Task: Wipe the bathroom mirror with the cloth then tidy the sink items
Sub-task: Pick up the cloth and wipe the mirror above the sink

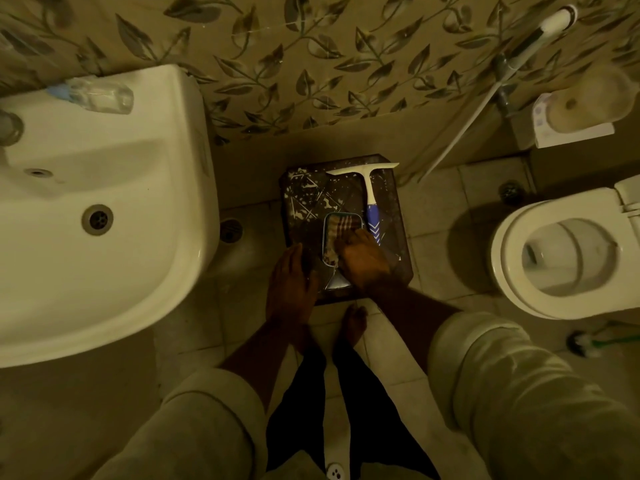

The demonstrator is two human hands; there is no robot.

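A small mirror point(334, 282) with a teal frame lies on a dark, paint-spattered stool point(304, 195) on the floor. A striped cloth point(341, 226) lies on the mirror's glass. My right hand point(363, 263) presses down on the cloth and covers the mirror's right side. My left hand point(292, 282) rests at the mirror's left edge with its fingers curled against the frame. A white squeegee with a blue handle point(371, 202) lies on the stool, to the right of the mirror.
A white sink point(104, 271) fills the left, with a clear plastic bottle point(100, 95) on its back rim. The open toilet point(561, 258) stands at the right, a toilet brush point(585, 341) below it. A spray hose point(464, 133) and a tissue box point(568, 129) sit by the wall.
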